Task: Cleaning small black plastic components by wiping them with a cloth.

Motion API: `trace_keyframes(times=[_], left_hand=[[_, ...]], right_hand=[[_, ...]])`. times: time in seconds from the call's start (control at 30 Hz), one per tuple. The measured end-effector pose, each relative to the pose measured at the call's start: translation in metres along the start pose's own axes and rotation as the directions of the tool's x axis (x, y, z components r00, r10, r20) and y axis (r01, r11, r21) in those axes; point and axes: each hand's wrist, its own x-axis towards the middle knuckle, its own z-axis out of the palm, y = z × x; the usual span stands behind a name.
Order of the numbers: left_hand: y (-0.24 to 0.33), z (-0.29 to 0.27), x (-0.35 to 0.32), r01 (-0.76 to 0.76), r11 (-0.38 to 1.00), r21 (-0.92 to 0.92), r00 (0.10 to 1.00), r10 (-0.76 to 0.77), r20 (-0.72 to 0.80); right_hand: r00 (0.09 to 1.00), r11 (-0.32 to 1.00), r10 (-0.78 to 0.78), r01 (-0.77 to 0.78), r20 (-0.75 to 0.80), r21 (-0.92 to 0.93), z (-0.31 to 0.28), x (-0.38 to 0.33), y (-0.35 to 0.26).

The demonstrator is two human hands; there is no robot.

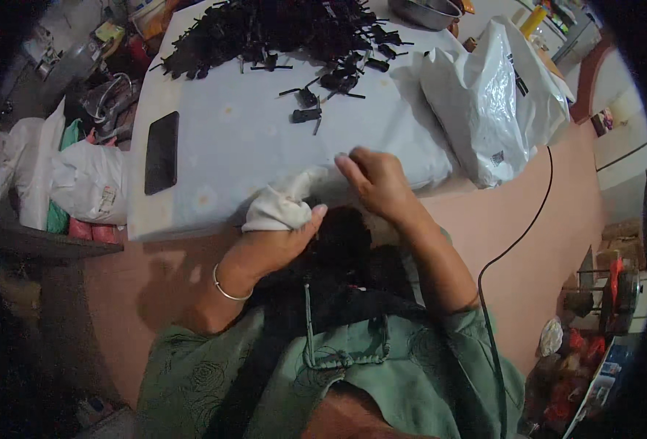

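Note:
An off-white cloth lies bunched over the fingers of my left hand, whose thumb presses along its edge. The cloth hides most of those fingers, and I cannot tell if it is a glove. From there the fabric trails toward my right hand, which is raised at the table's near edge with its fingers curled closed. Whether the right fingers pinch the cloth's end or something else is hidden. Beyond both hands, small black clip-like parts with thin arms lie on the pale tablecloth.
A large heap of similar black parts covers the table's far side, beside a metal bowl. A dark phone lies at the left edge. The white plastic bag stands at right. A black cable hangs beside my right arm.

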Motion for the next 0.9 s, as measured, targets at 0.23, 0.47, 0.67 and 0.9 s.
trace_keyframes(times=[0.23, 0.47, 0.67, 0.9], left_hand=[[-0.024, 0.014, -0.003, 0.236, 0.933, -0.271, 0.941, -0.290, -0.176], [-0.036, 0.006, -0.001, 0.294, 0.954, -0.063, 0.925, -0.301, -0.230], [-0.028, 0.017, 0.006, 0.064, 0.968, -0.241, 0.928, -0.147, -0.342], [-0.018, 0.021, 0.006, 0.001, 0.935, -0.355, 0.963, -0.097, -0.253]], right_hand=[[0.964, 0.893, -0.087, -0.036, -0.251, -0.449, 0.030, 0.064, 0.007], [0.978, 0.912, -0.004, -0.081, -0.207, -0.401, 0.013, 0.046, 0.010], [0.969, 0.903, 0.092, -0.178, 0.229, 0.391, 0.012, -0.011, -0.013], [0.868, 0.902, -0.424, 0.430, -0.257, -0.039, 0.015, -0.028, -0.018]])
